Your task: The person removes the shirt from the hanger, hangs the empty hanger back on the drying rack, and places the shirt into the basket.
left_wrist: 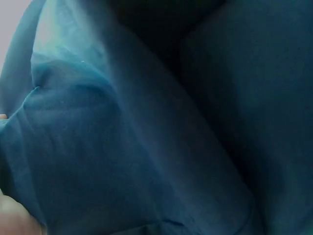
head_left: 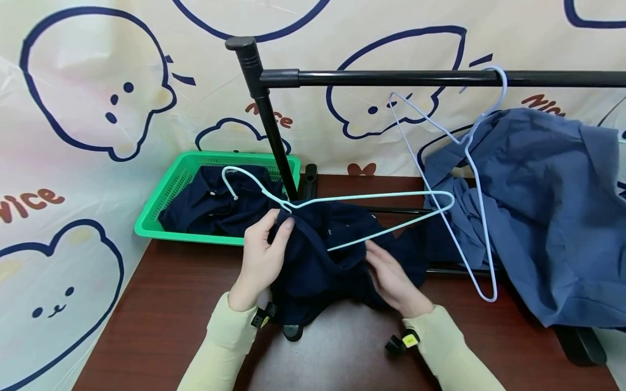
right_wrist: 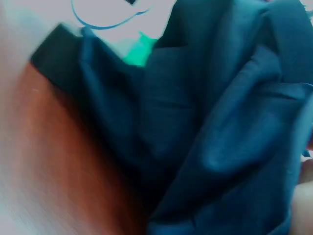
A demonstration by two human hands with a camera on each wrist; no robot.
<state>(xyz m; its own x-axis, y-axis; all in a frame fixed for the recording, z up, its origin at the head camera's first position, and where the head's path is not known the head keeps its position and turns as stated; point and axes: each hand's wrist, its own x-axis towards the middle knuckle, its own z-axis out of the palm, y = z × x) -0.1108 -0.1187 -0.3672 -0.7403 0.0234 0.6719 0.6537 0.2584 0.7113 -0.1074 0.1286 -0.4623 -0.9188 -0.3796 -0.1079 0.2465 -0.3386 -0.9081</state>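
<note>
A navy shirt (head_left: 313,288) hangs bunched between my two hands, above the table. A mint-green hanger (head_left: 371,196) stands with its left part hidden in the cloth, while its right shoulder and part of the lower bar lie outside. My left hand (head_left: 259,255) pinches the shirt's edge just below the hanger's hook. On the other side, my right hand (head_left: 396,279) holds the shirt near the lower bar, fingertips partly hidden by cloth. Dark folds of the shirt (left_wrist: 88,156) fill the left wrist view. The right wrist view shows the shirt (right_wrist: 171,107) draping, with fingers at the right edge.
A green basket (head_left: 191,237) holding navy clothing (head_left: 215,203) stands at the back left. A black clothes rail (head_left: 381,79) crosses above the table (head_left: 181,304). From it hang a pale blue hanger (head_left: 481,190) and a blue-grey shirt (head_left: 552,217) on the right.
</note>
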